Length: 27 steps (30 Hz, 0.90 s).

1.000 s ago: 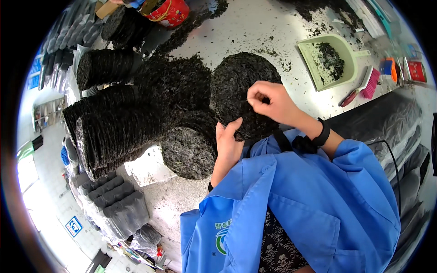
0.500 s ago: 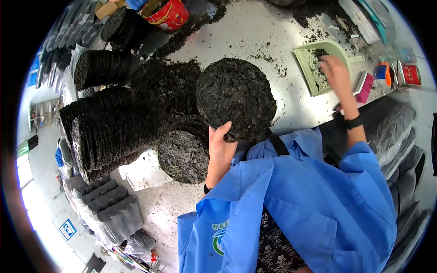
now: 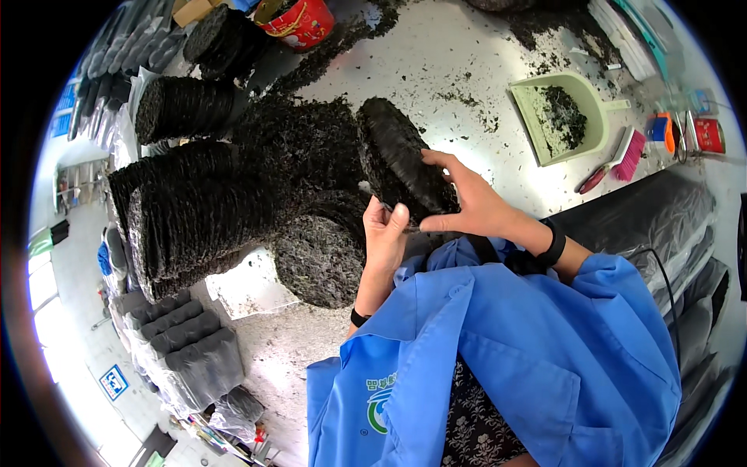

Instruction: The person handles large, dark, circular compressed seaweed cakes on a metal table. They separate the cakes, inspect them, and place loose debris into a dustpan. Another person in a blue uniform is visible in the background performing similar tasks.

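A round, dark disc of dried seaweed [image 3: 398,152] stands tilted in front of me, turned partly edge-on. My left hand [image 3: 383,245] pinches its lower edge between thumb and fingers. On its right side is my right hand [image 3: 478,201], fingertips on the upper right rim and thumb low by the bottom edge, spanning the disc. Left of the held disc lies a heap of loose seaweed discs [image 3: 299,148]. Another round stack [image 3: 320,261] sits just left of my left hand, and long rows of upright discs [image 3: 194,226] fill the table's left side.
A pale green dustpan [image 3: 537,148] with dark crumbs lies at the right, beside a pink-bristled brush [image 3: 629,156]. A red bucket [image 3: 303,29] stands at the back. Seaweed scraps are scattered over the white table [image 3: 436,58]. Bagged dark packs [image 3: 194,358] sit at lower left.
My right hand has come from the dustpan to the disc. The disc has turned from facing me to nearly edge-on, and more dark crumbs show in the dustpan.
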Tool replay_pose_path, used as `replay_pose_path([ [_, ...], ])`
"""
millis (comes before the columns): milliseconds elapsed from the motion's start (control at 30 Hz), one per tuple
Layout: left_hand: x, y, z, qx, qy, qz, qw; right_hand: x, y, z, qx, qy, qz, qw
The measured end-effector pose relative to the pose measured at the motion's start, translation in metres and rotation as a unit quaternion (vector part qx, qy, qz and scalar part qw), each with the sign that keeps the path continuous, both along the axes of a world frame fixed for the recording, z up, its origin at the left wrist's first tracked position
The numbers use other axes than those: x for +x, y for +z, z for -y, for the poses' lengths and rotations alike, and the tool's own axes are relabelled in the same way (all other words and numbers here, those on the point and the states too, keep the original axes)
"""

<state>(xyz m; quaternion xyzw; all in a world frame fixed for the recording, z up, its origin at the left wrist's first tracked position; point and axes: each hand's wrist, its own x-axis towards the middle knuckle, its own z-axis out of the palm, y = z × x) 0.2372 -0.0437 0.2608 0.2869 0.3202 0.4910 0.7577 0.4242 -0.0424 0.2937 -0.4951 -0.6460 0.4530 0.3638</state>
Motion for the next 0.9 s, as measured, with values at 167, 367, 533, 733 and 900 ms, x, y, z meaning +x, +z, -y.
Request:
replay_pose_path([
  [167, -0.007, 0.009, -0.004, -0.118, 0.122, 0.052, 0.984, 0.037, -0.006, -0.005, -0.133, -0.162, -0.08, 0.975],
  [367, -0.045, 0.004, 0.0, -0.187, 0.177, 0.144, 0.956, 0.116, -0.017, -0.011, -0.095, -0.354, -0.445, 0.817],
  [533, -0.041, 0.011, 0.001, -0.194, 0.2, 0.161, 0.947, 0.128, -0.021, -0.001, -0.094, -0.331, -0.483, 0.805],
  [733, -0.048, 0.004, 0.004, -0.185, 0.163, 0.186, 0.951, 0.12, -0.027, 0.0, -0.104, -0.332, -0.496, 0.796],
  [900, -0.051, 0.0, 0.004, -0.179, 0.17, 0.187, 0.951, 0.116, -0.028, 0.003, -0.108, -0.312, -0.506, 0.797],
])
